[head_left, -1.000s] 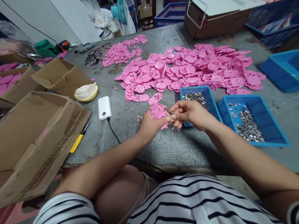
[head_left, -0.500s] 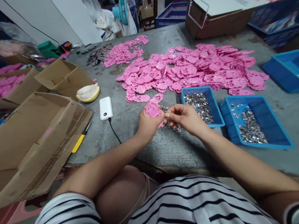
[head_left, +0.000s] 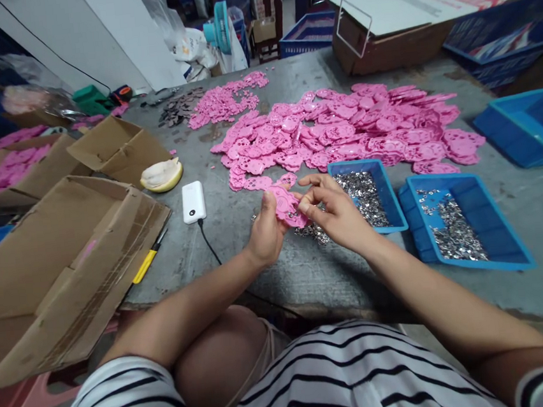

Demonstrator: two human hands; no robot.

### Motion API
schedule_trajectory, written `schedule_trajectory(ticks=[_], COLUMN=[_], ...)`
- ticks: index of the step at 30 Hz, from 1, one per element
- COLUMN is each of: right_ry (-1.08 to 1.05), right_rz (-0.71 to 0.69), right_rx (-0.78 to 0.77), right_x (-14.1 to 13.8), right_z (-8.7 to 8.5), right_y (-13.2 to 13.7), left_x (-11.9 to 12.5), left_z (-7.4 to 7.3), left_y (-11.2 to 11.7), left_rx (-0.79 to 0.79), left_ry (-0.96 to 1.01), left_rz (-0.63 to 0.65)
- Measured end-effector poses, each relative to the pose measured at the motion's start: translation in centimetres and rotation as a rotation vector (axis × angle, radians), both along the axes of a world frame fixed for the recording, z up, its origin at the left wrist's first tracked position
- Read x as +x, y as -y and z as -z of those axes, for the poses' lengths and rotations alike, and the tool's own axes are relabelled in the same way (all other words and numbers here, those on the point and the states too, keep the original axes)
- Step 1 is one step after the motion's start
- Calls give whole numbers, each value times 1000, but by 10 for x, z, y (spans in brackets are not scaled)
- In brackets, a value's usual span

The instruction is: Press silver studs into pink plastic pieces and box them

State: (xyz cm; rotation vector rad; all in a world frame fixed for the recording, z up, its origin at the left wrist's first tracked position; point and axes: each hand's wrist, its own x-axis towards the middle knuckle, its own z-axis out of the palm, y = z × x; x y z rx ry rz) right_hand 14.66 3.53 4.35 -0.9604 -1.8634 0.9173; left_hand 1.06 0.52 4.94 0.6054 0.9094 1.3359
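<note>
A flat pink plastic piece point(head_left: 285, 203) with small holes is gripped at its left edge by my left hand point(head_left: 265, 233). My right hand point(head_left: 333, 213) has its thumb and forefinger closed at the right edge of that piece; anything small between the fingertips is hidden. Below the hands, a loose heap of small shiny metal parts point(head_left: 316, 233) lies on the table. Beyond them spreads a large pile of similar pink plastic pieces point(head_left: 341, 126). Just right of my right hand stands a blue tray point(head_left: 392, 198) holding more metal parts.
A second blue tray point(head_left: 505, 232) with metal parts and another blue tray point(head_left: 523, 122) are at the right. On the left are a white power bank point(head_left: 193, 201) with a cable, a fruit rind point(head_left: 166, 178), a yellow-handled tool point(head_left: 144, 267) and an open cardboard box point(head_left: 61, 262).
The pink plastic piece has turned and tilted between my hands, its right edge now at my right fingers. My right hand's fingers have shifted up along it.
</note>
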Motion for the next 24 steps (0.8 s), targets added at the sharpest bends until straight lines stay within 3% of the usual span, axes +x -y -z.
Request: schedule_trajectory(ticks=[7,17,24], right_ry=[87,34,74], right_rz=[-26,-33,-31], right_rx=[22,-124,-95], right_x=[0,3,1], right_z=[-1,-1,-5], right_y=[-2,-3,-3], left_x=[2,2,2], left_z=[-2,1,2], left_y=[1,1,1], left_rx=[15,44,70], left_ry=[22,43,31], left_rz=[13,5,29])
